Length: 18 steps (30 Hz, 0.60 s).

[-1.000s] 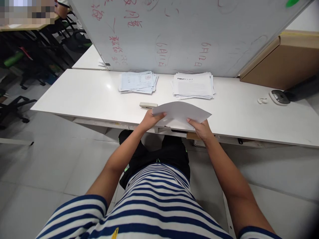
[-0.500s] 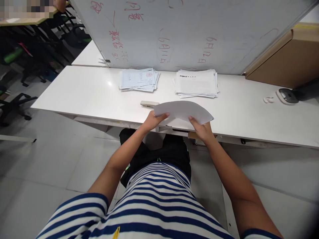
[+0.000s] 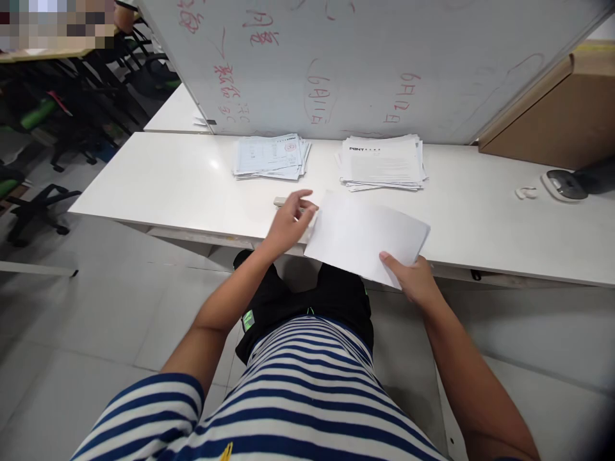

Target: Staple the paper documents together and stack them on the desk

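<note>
My right hand [image 3: 414, 276] grips the lower right corner of some white paper [image 3: 368, 237], thumb on top. Whether it is one sheet or several I cannot tell. Off the paper's left edge, my left hand [image 3: 291, 221] has its fingers apart and holds nothing. It partly covers a pale stapler [image 3: 279, 202] lying on the white desk [image 3: 168, 179]. Beyond the hands lie two piles: bluish printed forms [image 3: 269, 157] with a red stamp on the left, and white printed sheets [image 3: 384, 163] on the right.
A whiteboard [image 3: 360, 64] with red writing stands along the desk's back edge. At the right are a brown cardboard box [image 3: 552, 115], a white device with a dark top [image 3: 567, 186] and a small white object [image 3: 526, 193]. Office chairs [image 3: 48, 205] stand at the left.
My left hand has let go of the paper and moved up beside the stapler. The paper, bowed between both hands before, now lies flatter, lower and further right in my right hand.
</note>
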Tool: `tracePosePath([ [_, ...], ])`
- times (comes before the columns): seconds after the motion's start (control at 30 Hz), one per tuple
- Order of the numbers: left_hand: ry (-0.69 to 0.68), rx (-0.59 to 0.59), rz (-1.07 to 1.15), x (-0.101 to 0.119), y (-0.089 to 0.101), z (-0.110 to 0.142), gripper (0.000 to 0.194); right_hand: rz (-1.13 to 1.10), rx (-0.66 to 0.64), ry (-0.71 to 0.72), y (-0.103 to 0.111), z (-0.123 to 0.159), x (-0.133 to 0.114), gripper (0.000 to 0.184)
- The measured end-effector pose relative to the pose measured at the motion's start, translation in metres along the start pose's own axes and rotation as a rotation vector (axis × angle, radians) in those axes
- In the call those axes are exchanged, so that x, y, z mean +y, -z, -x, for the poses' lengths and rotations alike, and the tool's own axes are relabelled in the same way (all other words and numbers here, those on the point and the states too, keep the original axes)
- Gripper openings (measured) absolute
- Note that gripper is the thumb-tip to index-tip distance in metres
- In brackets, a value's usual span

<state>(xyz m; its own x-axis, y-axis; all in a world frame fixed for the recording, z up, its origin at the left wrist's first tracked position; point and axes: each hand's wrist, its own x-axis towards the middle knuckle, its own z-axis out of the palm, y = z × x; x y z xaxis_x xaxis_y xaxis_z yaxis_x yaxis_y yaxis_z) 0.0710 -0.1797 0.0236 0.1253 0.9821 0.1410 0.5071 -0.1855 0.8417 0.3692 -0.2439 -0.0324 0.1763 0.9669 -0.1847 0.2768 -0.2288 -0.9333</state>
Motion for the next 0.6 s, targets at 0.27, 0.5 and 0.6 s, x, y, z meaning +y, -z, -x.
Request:
tracePosePath([
  [0.27, -0.074, -0.051, -0.627, -0.028, 0.011, -0.068, 0.055, -0.246, -0.105, -0.325, -0.025, 0.012, 0.0, 0.04],
  [0.5, -0.049, -0.114, -0.58, -0.051, 0.004, -0.076, 0.062, -0.277, -0.217, -0.279, -0.049, 0.003, -0.015, 0.035],
  [0.6, -0.048, -0.129, -0.577, -0.05, 0.004, -0.075, 0.062, -0.258, -0.245, -0.282, -0.053, 0.001, -0.016, 0.032],
])
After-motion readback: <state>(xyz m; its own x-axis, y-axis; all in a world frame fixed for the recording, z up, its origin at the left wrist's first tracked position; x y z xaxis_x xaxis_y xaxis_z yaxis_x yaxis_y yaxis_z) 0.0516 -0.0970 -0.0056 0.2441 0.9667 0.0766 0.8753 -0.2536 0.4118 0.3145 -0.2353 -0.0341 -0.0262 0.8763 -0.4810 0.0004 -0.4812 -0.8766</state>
